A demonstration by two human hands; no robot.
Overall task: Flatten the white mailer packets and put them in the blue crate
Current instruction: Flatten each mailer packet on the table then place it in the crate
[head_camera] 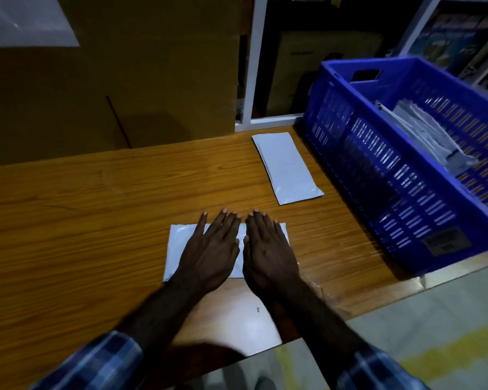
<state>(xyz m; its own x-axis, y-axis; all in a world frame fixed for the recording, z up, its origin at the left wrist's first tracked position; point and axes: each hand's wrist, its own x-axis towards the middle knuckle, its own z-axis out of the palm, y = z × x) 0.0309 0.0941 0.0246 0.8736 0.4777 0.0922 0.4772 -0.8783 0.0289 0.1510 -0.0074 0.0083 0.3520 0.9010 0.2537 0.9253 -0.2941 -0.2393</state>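
Observation:
A white mailer packet (178,249) lies flat on the wooden table near the front edge. My left hand (212,249) and my right hand (268,251) press down on it side by side, palms down and fingers straight. Their fingertips reach just past its far edge. A second white mailer packet (286,167) lies flat on the table farther back, apart from both hands. The blue crate (378,153) stands at the right, and several white packets (423,136) lie inside it.
A large cardboard box (110,88) stands at the back left of the wooden table (82,220). A white shelf frame (251,66) with dark boxes rises behind the crate. The table's front edge runs diagonally at lower right, with the floor (434,319) below it.

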